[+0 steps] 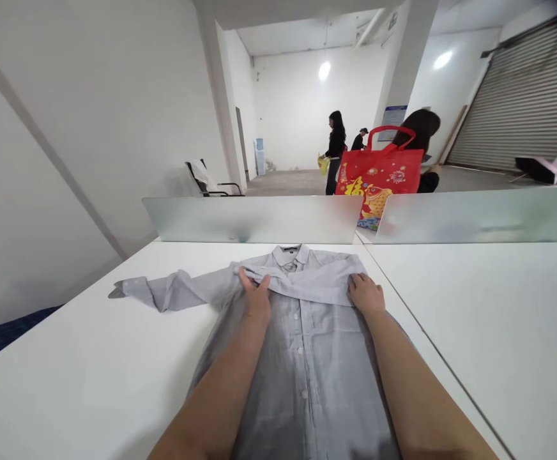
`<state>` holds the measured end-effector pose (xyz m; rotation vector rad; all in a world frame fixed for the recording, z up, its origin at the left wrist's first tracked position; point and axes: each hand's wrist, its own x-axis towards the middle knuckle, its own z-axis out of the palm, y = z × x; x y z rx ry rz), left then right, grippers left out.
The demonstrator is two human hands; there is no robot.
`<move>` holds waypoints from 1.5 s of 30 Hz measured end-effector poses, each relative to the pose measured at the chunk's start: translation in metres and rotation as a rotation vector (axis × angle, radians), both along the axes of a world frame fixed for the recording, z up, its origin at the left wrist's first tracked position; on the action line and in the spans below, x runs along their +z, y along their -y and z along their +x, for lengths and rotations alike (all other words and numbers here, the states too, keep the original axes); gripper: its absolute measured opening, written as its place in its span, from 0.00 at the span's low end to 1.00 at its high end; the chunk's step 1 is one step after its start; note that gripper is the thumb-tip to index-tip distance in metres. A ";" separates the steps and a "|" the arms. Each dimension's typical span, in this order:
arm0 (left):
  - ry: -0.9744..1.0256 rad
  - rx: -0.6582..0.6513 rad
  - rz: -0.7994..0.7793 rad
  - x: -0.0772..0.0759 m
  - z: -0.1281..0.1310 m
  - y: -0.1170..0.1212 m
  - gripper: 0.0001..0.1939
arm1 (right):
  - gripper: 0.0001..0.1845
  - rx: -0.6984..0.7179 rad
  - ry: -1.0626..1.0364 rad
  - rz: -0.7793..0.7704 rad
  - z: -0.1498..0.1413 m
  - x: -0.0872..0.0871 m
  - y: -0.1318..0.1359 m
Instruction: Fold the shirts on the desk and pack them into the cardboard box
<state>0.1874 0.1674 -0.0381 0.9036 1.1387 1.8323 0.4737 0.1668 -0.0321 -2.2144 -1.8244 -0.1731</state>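
A grey button-up shirt (278, 358) lies front side up with its collar at the far end. Its sleeve on the right is folded across the chest, while the other sleeve (187, 291) stretches out to the left. My left hand (258, 299) grips the end of the folded sleeve (314, 284) near the left shoulder, thumb and forefinger showing apart on the cloth. At the right shoulder edge, my right hand (367, 294) has its fingers curled on the fold of that same sleeve. The shirt's lower hem is out of view.
The shirt rests on a white table (91, 370) with a seam running along its right side. Frosted dividers (254, 218) edge the back. Behind them stand a red bag (379, 169), a chair (209, 182) and several people. A wall rises at left.
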 end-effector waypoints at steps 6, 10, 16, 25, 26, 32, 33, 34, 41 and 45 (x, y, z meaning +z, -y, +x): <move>-0.280 0.269 -0.170 0.006 -0.023 -0.005 0.32 | 0.22 -0.008 -0.016 0.001 0.000 0.001 0.000; -0.589 0.430 -0.310 0.018 -0.039 0.010 0.14 | 0.22 -0.023 -0.018 -0.005 -0.001 0.003 0.002; -1.328 0.233 -0.453 0.022 -0.074 0.052 0.20 | 0.23 -0.066 -0.036 0.013 -0.001 0.001 0.002; -1.721 0.040 -0.181 0.026 -0.059 0.017 0.18 | 0.23 -0.060 -0.013 0.151 0.001 0.004 -0.002; -1.734 -0.027 -0.199 0.023 -0.052 0.010 0.16 | 0.23 -0.028 -0.012 0.179 0.001 0.005 -0.002; -1.679 -0.136 -0.287 0.019 -0.044 -0.016 0.09 | 0.21 0.115 -0.026 0.052 -0.002 -0.001 -0.004; -1.662 -0.142 -0.289 0.021 -0.046 -0.018 0.09 | 0.21 0.094 -0.022 0.054 -0.003 -0.002 -0.004; -1.646 -0.146 -0.290 0.023 -0.047 -0.019 0.09 | 0.21 0.056 -0.023 0.059 -0.004 -0.001 -0.003; -1.560 -0.159 -0.272 0.017 -0.044 -0.022 0.11 | 0.20 -0.370 -0.275 0.197 0.016 0.014 0.005; -1.526 -0.133 -0.258 0.006 -0.044 -0.023 0.15 | 0.25 -0.429 -0.375 0.215 0.035 0.020 0.007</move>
